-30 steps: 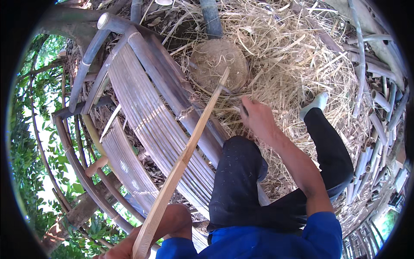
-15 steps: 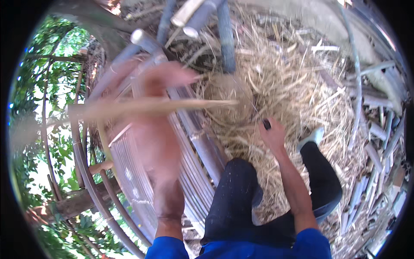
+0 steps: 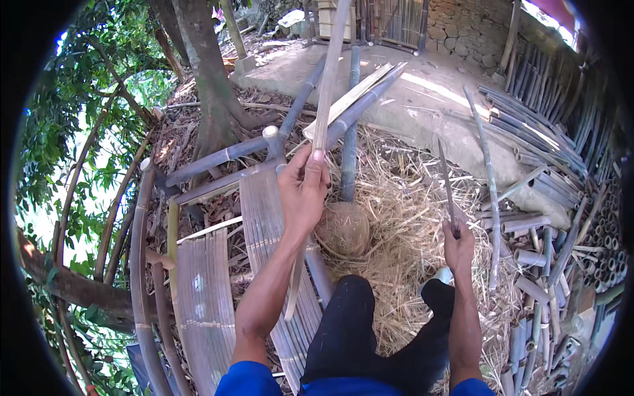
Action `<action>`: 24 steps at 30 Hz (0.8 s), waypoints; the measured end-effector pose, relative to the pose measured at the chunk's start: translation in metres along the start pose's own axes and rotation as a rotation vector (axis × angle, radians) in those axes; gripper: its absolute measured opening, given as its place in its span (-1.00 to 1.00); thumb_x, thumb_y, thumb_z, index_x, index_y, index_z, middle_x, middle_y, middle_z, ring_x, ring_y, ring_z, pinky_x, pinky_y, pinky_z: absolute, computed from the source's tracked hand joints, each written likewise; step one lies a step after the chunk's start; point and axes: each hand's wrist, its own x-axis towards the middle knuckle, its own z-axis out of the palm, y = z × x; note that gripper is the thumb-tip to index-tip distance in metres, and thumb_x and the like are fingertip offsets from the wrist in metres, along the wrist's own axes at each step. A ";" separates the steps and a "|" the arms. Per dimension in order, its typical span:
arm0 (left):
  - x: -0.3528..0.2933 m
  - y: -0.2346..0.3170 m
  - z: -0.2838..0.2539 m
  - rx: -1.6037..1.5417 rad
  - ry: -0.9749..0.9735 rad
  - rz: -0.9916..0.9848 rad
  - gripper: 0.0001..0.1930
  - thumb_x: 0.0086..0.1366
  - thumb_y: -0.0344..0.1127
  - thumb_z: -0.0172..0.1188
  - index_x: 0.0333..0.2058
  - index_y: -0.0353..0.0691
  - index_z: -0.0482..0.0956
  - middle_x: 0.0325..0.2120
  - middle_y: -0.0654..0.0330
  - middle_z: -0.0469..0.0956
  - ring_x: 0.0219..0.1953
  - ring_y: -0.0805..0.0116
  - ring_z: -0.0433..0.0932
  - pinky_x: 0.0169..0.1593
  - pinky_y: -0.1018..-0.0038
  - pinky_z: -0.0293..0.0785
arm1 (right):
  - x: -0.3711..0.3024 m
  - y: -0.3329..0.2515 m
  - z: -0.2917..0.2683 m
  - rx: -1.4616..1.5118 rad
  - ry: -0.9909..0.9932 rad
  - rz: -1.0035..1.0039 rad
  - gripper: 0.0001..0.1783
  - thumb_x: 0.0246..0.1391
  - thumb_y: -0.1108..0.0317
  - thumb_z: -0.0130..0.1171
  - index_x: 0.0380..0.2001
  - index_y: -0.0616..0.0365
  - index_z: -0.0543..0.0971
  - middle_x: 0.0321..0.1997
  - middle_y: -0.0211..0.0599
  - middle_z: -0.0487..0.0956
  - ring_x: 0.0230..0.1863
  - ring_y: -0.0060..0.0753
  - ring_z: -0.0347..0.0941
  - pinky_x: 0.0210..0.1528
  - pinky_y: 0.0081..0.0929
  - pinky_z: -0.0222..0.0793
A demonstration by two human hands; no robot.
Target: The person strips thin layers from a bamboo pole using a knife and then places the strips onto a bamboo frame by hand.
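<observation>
My left hand [image 3: 304, 191] is closed around a long split bamboo strip [image 3: 329, 79]. The strip rises upright past the top edge, and its lower end shows below my wrist. Over the shavings at the right, my right hand [image 3: 458, 245] grips a long thin-bladed knife [image 3: 446, 181] by its dark handle, blade pointing up and away. A round wooden chopping block [image 3: 343, 228] sits on the ground between my hands. Beside my left forearm lie slatted bamboo panels [image 3: 206, 310] on a bamboo frame [image 3: 218, 155].
Bamboo shavings [image 3: 403, 264] cover the ground around my legs. Bamboo poles [image 3: 366, 99] lean ahead of the block, and one long pole [image 3: 485, 178] lies beyond the knife. Cut bamboo is stacked [image 3: 604, 244] at the far right. A tree trunk [image 3: 208, 72] stands at the far left.
The bamboo strip has swung from lying sideways to upright in my left hand. My right hand with the knife has moved right, its blade now raised. My view has tilted up.
</observation>
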 end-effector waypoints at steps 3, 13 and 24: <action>-0.050 0.041 -0.012 -0.085 -0.003 -0.358 -0.67 0.54 -0.18 0.03 0.06 -0.23 0.62 -0.63 0.35 0.45 -0.75 0.66 0.19 -0.68 0.65 0.01 | -0.023 -0.058 -0.017 -0.112 -0.056 0.017 -0.60 0.25 0.15 0.26 -0.46 0.26 0.43 -0.66 -0.33 0.33 -0.58 -0.42 0.14 -0.48 -0.36 0.18; -0.165 0.030 -0.002 -0.234 -0.168 -0.634 -0.64 0.54 -0.17 0.02 0.10 -0.30 0.57 -0.60 0.26 0.47 -0.78 0.63 0.19 -0.72 0.62 -0.01 | -0.093 -0.131 -0.022 -0.163 -0.383 -0.139 -0.36 0.15 -0.30 0.19 -0.38 0.17 0.56 -0.62 -0.13 0.54 -0.52 -0.09 0.56 -0.40 -0.13 0.43; -0.190 0.026 -0.002 -0.283 -0.213 -0.769 -0.68 0.55 -0.21 0.00 0.04 -0.30 0.58 -0.57 0.26 0.45 -0.75 0.64 0.20 -0.72 0.64 0.00 | -0.109 -0.136 -0.028 -0.357 -0.422 -0.436 -0.28 0.12 -0.40 0.15 -0.52 0.16 0.60 -0.72 -0.08 0.52 -0.61 0.06 0.57 -0.49 -0.07 0.47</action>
